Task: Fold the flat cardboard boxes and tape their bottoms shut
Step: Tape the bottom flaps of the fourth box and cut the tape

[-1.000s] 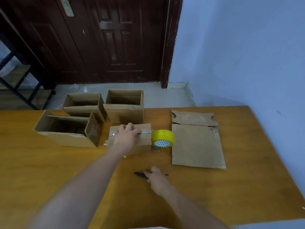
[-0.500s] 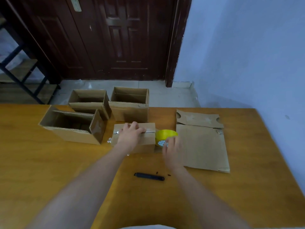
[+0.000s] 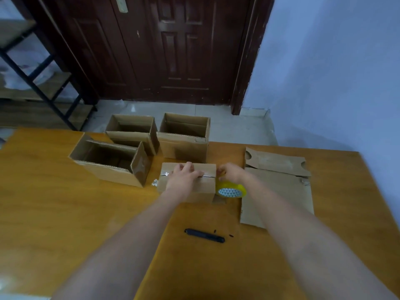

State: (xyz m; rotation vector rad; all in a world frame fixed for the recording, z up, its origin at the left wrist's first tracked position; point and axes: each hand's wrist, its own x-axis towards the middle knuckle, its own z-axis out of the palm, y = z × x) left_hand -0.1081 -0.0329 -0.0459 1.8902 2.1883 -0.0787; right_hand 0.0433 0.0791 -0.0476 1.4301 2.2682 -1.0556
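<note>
Both arms are stretched out forward over the table, forearms bare, converging on the small upside-down box in the middle. The left hand lies palm-down on top of that box, fingers loosely spread and pressing flat across the seam where a strip of clear tape shows, so it's open and resting, not gripping anything. The right hand sits at the box's right top edge with the fingers curled in, right above the yellow tape roll; it looks like it's pinching the tape end there, but honestly I can't tell whether it has actually got hold of anything. The roll leans against the right side of the box. Just right of the box are the flat cardboard sheets, still unfolded, one smaller notched piece lying behind the bigger one. Behind and left of the box stand three folded boxes with their tops open, the nearest of them tipped at an angle. Nearer to the camera than the box, a black pen-like tool lies on the table, untouched, between the two forearms.
</note>
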